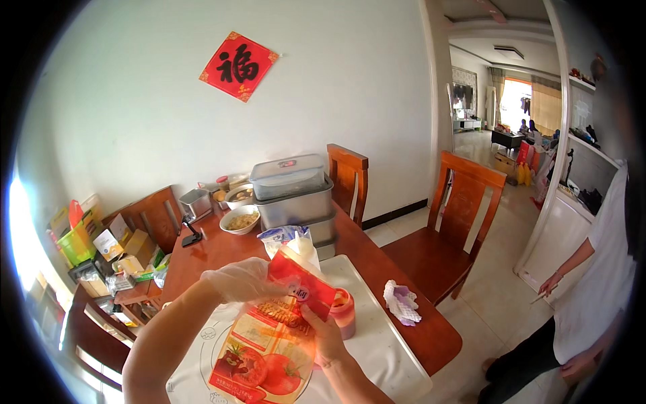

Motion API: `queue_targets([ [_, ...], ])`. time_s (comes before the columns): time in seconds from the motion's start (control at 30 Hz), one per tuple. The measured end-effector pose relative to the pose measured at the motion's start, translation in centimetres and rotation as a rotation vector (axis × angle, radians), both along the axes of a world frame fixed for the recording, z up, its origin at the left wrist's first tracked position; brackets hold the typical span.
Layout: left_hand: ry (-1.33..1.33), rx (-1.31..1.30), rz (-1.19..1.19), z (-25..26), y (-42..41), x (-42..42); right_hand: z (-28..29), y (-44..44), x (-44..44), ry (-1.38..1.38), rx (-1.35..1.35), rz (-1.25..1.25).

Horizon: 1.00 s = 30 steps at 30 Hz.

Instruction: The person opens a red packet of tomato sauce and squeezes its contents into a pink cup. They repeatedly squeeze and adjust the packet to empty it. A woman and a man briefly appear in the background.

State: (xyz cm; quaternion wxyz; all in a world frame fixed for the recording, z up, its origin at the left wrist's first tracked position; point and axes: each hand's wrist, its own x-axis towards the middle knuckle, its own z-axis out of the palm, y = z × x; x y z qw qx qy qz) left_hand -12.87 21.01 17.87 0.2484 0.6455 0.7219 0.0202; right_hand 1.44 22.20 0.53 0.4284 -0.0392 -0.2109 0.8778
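Observation:
Before me is a red and clear plastic food pouch (280, 348) with tomatoes printed on it; it bears writing. My left hand (245, 283), in a thin clear plastic glove, holds its upper left side. Bare, my right hand (323, 328) grips the pouch's right side below the red top. Just behind my right hand stands an uncapped plastic container (344, 315) with red contents and red smears at its rim. A white mat (383, 358) with line drawings lies under the pouch. Beyond the pouch top are a white nozzle-shaped item (303, 245) and a blue-and-white bag (277, 237).
Stacked steel containers (292, 209) with a clear lid stand at the wall side. Bowls of food (240, 220) and a phone stand (192, 237) are left of them. A crumpled cloth (402, 303) lies near the right edge, beside a wooden chair (444, 232). Another person (595, 283) stands right.

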Motion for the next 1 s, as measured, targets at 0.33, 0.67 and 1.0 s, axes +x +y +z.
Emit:
queue_targets([
  [0.33,0.142,0.017,-0.265,-0.5,0.5,0.7,-0.9,0.3,-1.0,0.034,-0.080,0.030],
  [0.67,0.402,0.087,-0.581,-1.7,0.0,1.3,-0.6,0.7,-0.9,0.046,-0.174,0.037],
  [1.0,0.455,0.227,-0.648,-1.0,-1.3,2.6,-2.9,1.5,-1.7,0.210,-0.130,0.207],
])
